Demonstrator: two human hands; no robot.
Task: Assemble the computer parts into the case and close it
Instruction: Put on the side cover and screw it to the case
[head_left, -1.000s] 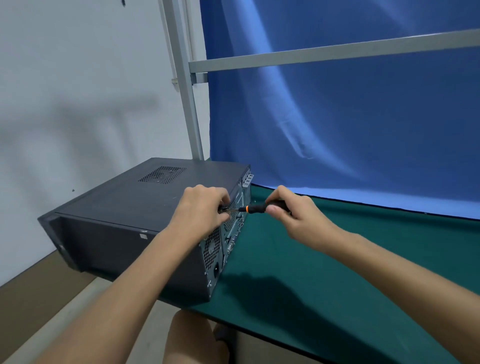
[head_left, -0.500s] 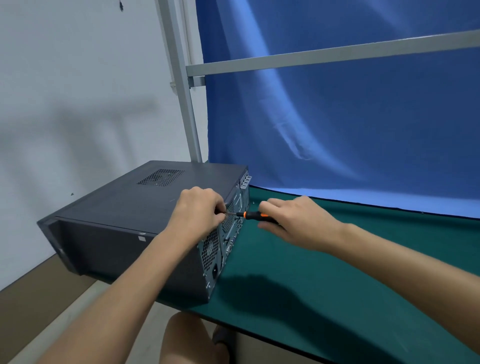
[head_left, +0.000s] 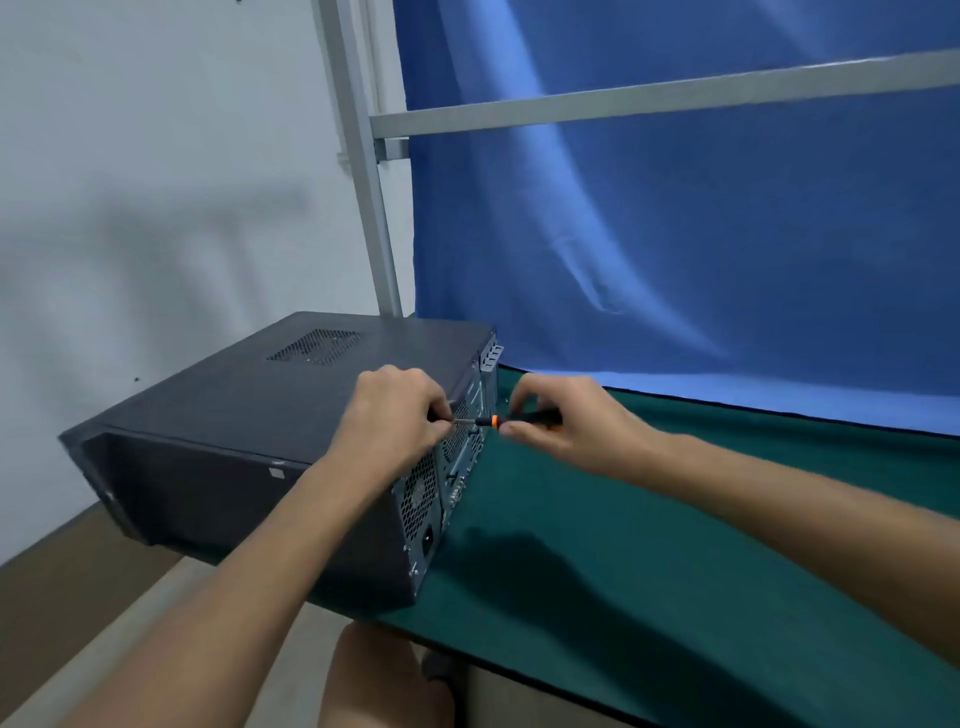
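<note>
Moved: right hand (head_left: 566, 421) has shifted its hold since half a second ago, and more of the black handle now shows past its fingers.
Case (head_left: 291, 395): lid on, lying on its side at the left end of the mat (head_left: 623, 545), with its far part seemingly overhanging the table edge.
Screwdriver (head_left: 519, 418): level, tip at the top of the rear panel (head_left: 431, 493); the screw is hidden.
Left hand (head_left: 395, 415): pinches the shaft near the tip, resting against the case.
Right hand: thumb and fingers curled round the handle.
Risk: if the driver tilts off axis, the tip may slip out and skid into the left fingers or the vent mesh. A crooked screw would leave the lid loose — and hard pushing could slide the case further off the table.
</note>
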